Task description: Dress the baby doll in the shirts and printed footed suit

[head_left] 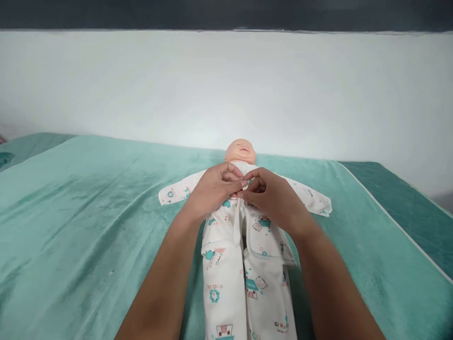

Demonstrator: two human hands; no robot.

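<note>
A baby doll [240,150] lies on its back, dressed in a white printed baby jacket [264,232] and matching trousers [224,283]. Over the doll's chest, my left hand [217,189] has its thumb and fingers closed in a pinch on the jacket's front. Facing it, my right hand [271,191] pinches the same part of the front, with the fingertips of both hands almost meeting. What exactly lies between the fingertips is mostly hidden. Below my hands the jacket's front edges hang apart, with a narrow gap between them. The doll's sleeves spread out to both sides.
A soft green sheet [88,212] with creases covers the bed under the doll. Darker green cloth [406,203] shows at the right beyond a pale seam. Behind the bed stands a white wall [226,85], with a dark band along the top.
</note>
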